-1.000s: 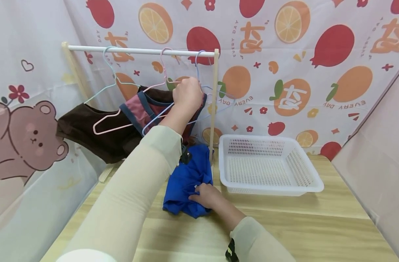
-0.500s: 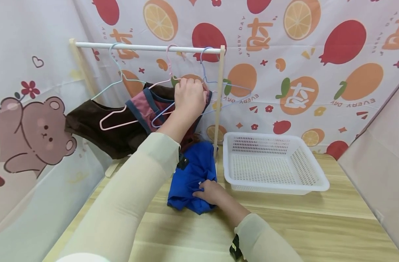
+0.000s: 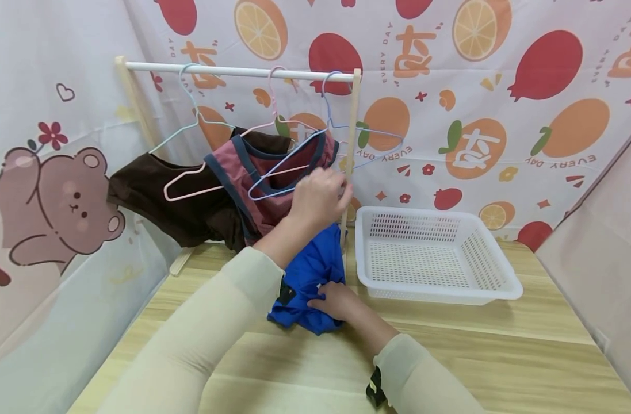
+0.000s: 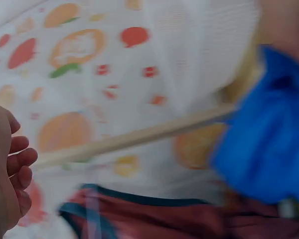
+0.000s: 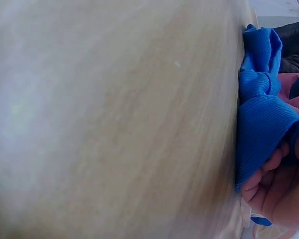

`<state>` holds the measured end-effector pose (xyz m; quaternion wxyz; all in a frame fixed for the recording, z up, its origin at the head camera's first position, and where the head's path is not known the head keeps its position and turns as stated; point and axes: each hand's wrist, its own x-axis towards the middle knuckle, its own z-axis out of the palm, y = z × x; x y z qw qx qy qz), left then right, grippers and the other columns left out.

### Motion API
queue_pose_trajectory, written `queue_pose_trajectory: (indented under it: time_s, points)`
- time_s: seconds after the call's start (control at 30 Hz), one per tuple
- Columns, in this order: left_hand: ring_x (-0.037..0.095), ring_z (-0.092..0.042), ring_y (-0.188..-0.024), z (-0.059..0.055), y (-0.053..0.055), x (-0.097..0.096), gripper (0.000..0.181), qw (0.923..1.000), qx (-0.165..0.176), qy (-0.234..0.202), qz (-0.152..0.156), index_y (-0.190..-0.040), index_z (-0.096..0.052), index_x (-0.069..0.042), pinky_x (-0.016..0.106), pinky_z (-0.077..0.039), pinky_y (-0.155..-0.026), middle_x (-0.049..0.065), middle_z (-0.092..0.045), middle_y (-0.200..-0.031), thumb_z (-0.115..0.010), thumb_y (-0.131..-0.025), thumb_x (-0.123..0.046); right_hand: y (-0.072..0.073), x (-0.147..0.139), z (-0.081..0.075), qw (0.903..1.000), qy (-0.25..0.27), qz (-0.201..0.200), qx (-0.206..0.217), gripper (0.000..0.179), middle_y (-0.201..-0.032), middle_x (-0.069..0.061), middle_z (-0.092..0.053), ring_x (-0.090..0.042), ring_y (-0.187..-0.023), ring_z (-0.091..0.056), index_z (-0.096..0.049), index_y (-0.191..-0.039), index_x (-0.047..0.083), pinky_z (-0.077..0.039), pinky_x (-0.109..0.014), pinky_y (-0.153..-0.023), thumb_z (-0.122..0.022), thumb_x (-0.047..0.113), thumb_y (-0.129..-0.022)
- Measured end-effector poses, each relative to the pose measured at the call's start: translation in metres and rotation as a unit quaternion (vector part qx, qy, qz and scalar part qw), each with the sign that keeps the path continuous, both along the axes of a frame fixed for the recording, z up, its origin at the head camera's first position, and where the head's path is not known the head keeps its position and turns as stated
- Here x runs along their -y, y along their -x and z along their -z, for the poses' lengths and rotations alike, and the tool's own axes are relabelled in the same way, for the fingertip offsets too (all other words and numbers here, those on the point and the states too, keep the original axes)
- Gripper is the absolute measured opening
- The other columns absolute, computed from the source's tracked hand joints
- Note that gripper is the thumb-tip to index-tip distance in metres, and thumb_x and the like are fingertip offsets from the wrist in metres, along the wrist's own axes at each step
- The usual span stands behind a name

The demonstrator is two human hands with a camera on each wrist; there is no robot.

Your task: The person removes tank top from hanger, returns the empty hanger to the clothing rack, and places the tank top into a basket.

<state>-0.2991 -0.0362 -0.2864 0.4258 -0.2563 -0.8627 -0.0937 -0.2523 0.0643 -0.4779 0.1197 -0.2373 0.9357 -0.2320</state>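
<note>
My left hand (image 3: 319,195) is in the air in front of the rack's right post, over the blue garment. Its fingers are loosely bent and hold nothing in the left wrist view. My right hand (image 3: 336,300) grips a crumpled blue ribbed garment (image 5: 266,122) on the table, fingers tucked under its edge. Just behind the left hand, a dusty-red garment with blue-grey trim (image 3: 266,201) hangs on a pink hanger (image 3: 191,195). Beside it a dark brown garment (image 3: 165,195) hangs from a mint-green hanger (image 3: 183,131). A blue hanger (image 3: 379,133) hangs at the bar's right end.
The rack has a white bar (image 3: 232,71) and a wooden right post (image 3: 352,126). To its right, a white perforated basket (image 3: 439,293) stands on the wood-grain table (image 3: 450,345). A fruit-print curtain (image 3: 424,75) lies behind.
My left hand has let go near the red garment's right shoulder and come down toward the blue garment. My right hand keeps its grip on the blue garment. The head view has shifted slightly.
</note>
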Motion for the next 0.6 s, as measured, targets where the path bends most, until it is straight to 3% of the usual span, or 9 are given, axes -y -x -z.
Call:
queue_pose_trajectory:
  time_s: [0.07, 0.13, 0.2, 0.33, 0.4, 0.47, 0.6]
  points:
    - [0.023, -0.059, -0.065, 0.021, 0.003, 0.006, 0.026, 0.9971, 0.074, -0.003, -0.017, -0.079, -0.068, -0.011, 0.036, -0.051, -0.051, 0.005, -0.065, -0.072, -0.06, -0.095, -0.03, 0.001, -0.001, -0.001, 1.0, 0.001, 0.001, 0.007, 0.032, -0.085, -0.001, -0.069, -0.017, -0.077, -0.064, -0.07, -0.081, 0.013, -0.05, -0.032, -0.07, -0.064, 0.042, -0.094]
    - [0.024, -0.063, -0.071, 0.041, 0.007, 0.012, 0.029, 0.9852, 0.162, -0.002, -0.057, -0.089, -0.068, -0.01, 0.038, -0.054, -0.057, 0.007, -0.066, -0.078, -0.061, -0.095, -0.038, 0.002, -0.001, -0.002, 0.9998, 0.003, 0.007, 0.019, 0.033, -0.079, 0.001, -0.066, -0.015, -0.072, -0.061, -0.068, -0.077, 0.014, -0.048, -0.03, -0.066, -0.064, 0.043, -0.093]
    - [0.028, -0.067, -0.082, 0.061, 0.011, 0.019, 0.045, 0.9623, 0.251, 0.007, -0.104, -0.111, -0.065, -0.008, 0.043, -0.056, -0.067, 0.01, -0.068, -0.091, -0.059, -0.094, -0.049, 0.003, -0.001, -0.003, 0.9993, 0.006, 0.016, 0.034, 0.033, -0.074, 0.003, -0.063, -0.012, -0.068, -0.058, -0.066, -0.074, 0.016, -0.046, -0.029, -0.063, -0.065, 0.043, -0.093]
    - [0.035, -0.065, -0.105, 0.096, 0.018, 0.029, 0.088, 0.9015, 0.399, 0.018, -0.166, -0.15, -0.032, -0.008, 0.051, -0.053, -0.087, 0.019, -0.064, -0.121, -0.054, -0.089, -0.068, 0.004, -0.001, -0.004, 0.9985, 0.002, 0.026, 0.047, 0.031, -0.073, 0.004, -0.061, -0.011, -0.066, -0.057, -0.067, -0.079, 0.017, -0.044, -0.028, -0.061, -0.064, 0.044, -0.093]
    - [0.036, -0.062, -0.112, 0.109, 0.02, 0.031, 0.099, 0.8746, 0.448, 0.02, -0.183, -0.155, -0.019, -0.009, 0.053, -0.051, -0.093, 0.021, -0.061, -0.128, -0.052, -0.087, -0.072, 0.003, -0.001, -0.005, 0.9986, 0.001, 0.026, 0.045, 0.03, -0.072, 0.003, -0.06, -0.011, -0.065, -0.057, -0.068, -0.081, 0.016, -0.045, -0.028, -0.061, -0.064, 0.043, -0.093]
    - [0.037, -0.058, -0.12, 0.12, 0.02, 0.032, 0.104, 0.853, 0.482, 0.023, -0.199, -0.157, -0.012, -0.008, 0.054, -0.046, -0.099, 0.022, -0.058, -0.133, -0.051, -0.086, -0.074, 0.002, 0.0, -0.005, 0.9989, 0.002, 0.025, 0.039, 0.03, -0.074, 0.003, -0.062, -0.011, -0.066, -0.057, -0.069, -0.084, 0.015, -0.045, -0.028, -0.062, -0.065, 0.043, -0.093]
    - [0.039, -0.054, -0.126, 0.141, 0.017, 0.031, 0.109, 0.8285, 0.516, 0.035, -0.216, -0.157, -0.008, -0.006, 0.054, -0.043, -0.103, 0.025, -0.053, -0.139, -0.051, -0.086, -0.075, -0.003, 0.001, -0.002, 0.9994, 0.005, 0.019, 0.028, 0.03, -0.069, 0.003, -0.06, -0.01, -0.064, -0.056, -0.068, -0.081, 0.015, -0.044, -0.027, -0.061, -0.065, 0.043, -0.093]
